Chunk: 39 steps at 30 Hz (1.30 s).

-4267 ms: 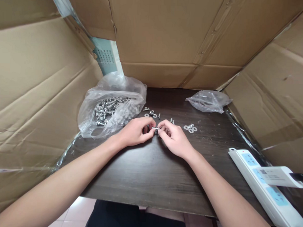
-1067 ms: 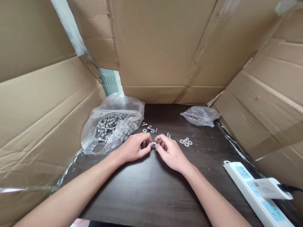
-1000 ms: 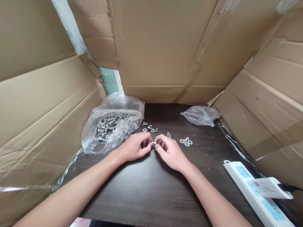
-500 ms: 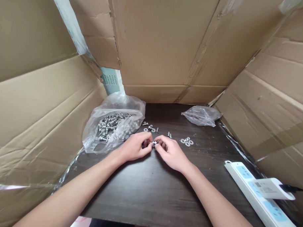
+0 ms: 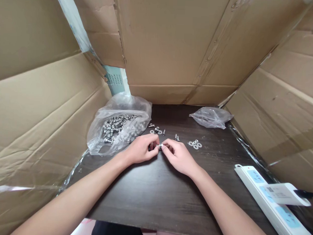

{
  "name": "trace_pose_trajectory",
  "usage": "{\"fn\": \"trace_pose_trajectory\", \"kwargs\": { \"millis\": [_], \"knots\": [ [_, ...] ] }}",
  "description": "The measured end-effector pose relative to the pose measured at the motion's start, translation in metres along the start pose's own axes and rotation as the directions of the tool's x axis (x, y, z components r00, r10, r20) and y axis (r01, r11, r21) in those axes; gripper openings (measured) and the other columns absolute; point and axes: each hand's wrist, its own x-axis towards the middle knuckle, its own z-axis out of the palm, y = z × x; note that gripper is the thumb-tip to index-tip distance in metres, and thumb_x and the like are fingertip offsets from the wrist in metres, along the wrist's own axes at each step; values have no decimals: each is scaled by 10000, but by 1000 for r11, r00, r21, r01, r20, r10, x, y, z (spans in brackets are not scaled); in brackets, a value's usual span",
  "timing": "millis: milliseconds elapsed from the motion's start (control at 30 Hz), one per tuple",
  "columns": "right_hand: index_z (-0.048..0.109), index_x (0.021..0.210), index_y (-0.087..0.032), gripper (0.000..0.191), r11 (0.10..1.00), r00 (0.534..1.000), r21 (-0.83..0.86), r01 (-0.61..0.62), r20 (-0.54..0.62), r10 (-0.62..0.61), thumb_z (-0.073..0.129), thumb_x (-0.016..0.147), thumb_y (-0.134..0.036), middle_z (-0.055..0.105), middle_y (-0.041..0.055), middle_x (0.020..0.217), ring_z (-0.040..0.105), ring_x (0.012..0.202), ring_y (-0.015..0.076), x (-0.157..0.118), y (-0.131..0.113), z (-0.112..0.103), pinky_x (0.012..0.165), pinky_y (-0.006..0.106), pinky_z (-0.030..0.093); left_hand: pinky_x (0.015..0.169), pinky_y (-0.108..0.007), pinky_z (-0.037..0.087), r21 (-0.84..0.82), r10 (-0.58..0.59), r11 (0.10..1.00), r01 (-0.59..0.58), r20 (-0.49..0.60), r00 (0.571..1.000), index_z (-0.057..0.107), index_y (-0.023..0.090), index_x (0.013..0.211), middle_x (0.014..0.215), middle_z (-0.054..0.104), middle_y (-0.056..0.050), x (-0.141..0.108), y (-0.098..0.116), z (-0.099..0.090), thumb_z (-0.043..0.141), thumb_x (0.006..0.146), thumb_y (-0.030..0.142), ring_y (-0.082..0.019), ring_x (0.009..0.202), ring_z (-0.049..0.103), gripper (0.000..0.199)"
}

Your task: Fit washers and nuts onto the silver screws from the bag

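Between the fingertips of both hands is a small silvery bolt (image 5: 160,146), with what looks like a washer or nut on it; the fingers cover most of it. My left hand (image 5: 143,148) pinches it from the left. From the right, the thumb and fingers of my right hand (image 5: 176,153) close on its other end. Just beyond the hands lie loose washers (image 5: 160,132), a short screw (image 5: 164,132) and some nuts. More screws (image 5: 176,137) rest behind my right hand, and a cluster of flat washers (image 5: 196,146) with a nut sits to its right.
An open clear plastic bag (image 5: 94,142) full of bolts stands at the left. Another clear bag (image 5: 211,117) lies at the back right. A white power strip (image 5: 269,200) with a plugged-in adapter (image 5: 284,194) runs along the right. Cardboard walls (image 5: 172,39) enclose the dark table (image 5: 143,199).
The view has shifted slightly. Both hands keep their pinch on the bolt, and the fingers of my right hand have moved a little around its end.
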Motion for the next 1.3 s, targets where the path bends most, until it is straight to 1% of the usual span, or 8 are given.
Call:
{"fn": "trace_pose_trajectory", "kwargs": {
  "millis": [233, 367, 733, 867, 967, 1067, 1167, 1300],
  "knots": [
    [647, 920, -190, 104, 1000, 1000, 14, 14, -15, -14, 551, 924, -231, 636, 5, 723, 535, 611, 137, -1, 3, 2, 620, 263, 420, 618, -230, 392, 1, -2, 1000, 2, -3, 1000, 559, 183, 841, 736, 580, 23, 0, -2, 2, 604, 841, 155, -112, 647, 524, 53],
    [639, 915, -191, 89, 1000, 1000, 18, 2, -12, -2, 561, 917, -235, 626, -1, 707, 537, 612, 137, -1, 3, 3, 625, 267, 421, 605, -225, 384, -5, -5, 1000, 5, 1, 1000, 554, 181, 835, 714, 572, 30, 1, -1, 1, 608, 829, 145, -107, 632, 520, 65],
    [632, 836, -186, 207, 1000, 1000, 19, -5, -24, 6, 510, 971, -285, 636, 9, 699, 542, 613, 137, -1, 0, 1, 624, 270, 416, 612, -225, 405, -24, -8, 1000, 8, 2, 1000, 560, 176, 861, 740, 585, 23, 1, 0, 2, 600, 854, 178, -104, 643, 535, 41],
    [671, 920, -175, 189, 1000, 998, 10, 18, -64, -17, 520, 958, -283, 663, 30, 774, 559, 646, 141, -1, 3, 2, 626, 270, 428, 613, -223, 409, -21, -12, 1000, 12, -9, 1000, 565, 176, 880, 747, 587, 25, 1, -1, 3, 597, 863, 185, -101, 643, 539, 38],
    [661, 987, -173, 162, 1000, 997, 16, 21, -80, -20, 543, 933, -271, 641, 23, 770, 551, 642, 139, -1, 5, 3, 616, 266, 435, 619, -224, 412, -15, -9, 1000, 9, -11, 1000, 568, 177, 883, 754, 588, 25, 1, 0, 2, 595, 867, 184, -101, 651, 540, 32],
    [625, 938, -185, 122, 999, 998, 32, 18, -66, -16, 540, 935, -272, 617, 9, 740, 538, 631, 134, -1, 4, 3, 606, 260, 433, 621, -225, 415, -16, -6, 1000, 6, -9, 1000, 567, 177, 871, 748, 587, 25, 1, 0, 2, 597, 864, 178, -104, 654, 540, 30],
    [611, 878, -191, 144, 999, 998, 36, 19, -57, -17, 523, 951, -280, 618, 9, 727, 539, 631, 134, 0, 3, 3, 600, 259, 426, 615, -226, 410, -8, -14, 1000, 14, -2, 1000, 566, 179, 864, 740, 586, 27, 0, 1, 2, 601, 865, 183, -104, 651, 538, 36],
    [610, 862, -186, 165, 999, 998, 30, 13, -59, -11, 512, 956, -282, 624, 10, 716, 540, 626, 134, 0, 2, 2, 600, 263, 421, 611, -227, 410, -6, -22, 1000, 22, -1, 1000, 569, 178, 878, 753, 596, 25, 1, 0, 2, 603, 863, 186, -104, 652, 542, 39]
  ]
}}
